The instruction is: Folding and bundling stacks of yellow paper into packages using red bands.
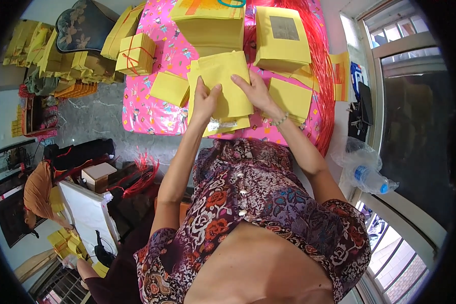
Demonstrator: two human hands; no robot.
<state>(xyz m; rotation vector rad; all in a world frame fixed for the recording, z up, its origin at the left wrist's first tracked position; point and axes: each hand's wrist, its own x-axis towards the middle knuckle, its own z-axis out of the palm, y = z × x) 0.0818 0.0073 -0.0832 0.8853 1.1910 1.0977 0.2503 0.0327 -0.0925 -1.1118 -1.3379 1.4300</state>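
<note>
A sheaf of yellow paper is held over the near edge of the table in front of me. My left hand grips its left side, thumb on top and the other fingers mostly hidden. On the other side my right hand, with a beaded bracelet at the wrist, holds it the same way. More yellow paper with a silvery patch lies under the sheaf. A tall stack of yellow paper stands just beyond it. Smaller yellow stacks lie to the left and right.
The table has a pink patterned cover. A yellow block with a grey patch, long red strands and a tied yellow bundle are on it. A bagged bottle stands by the right window. Another person is at the left.
</note>
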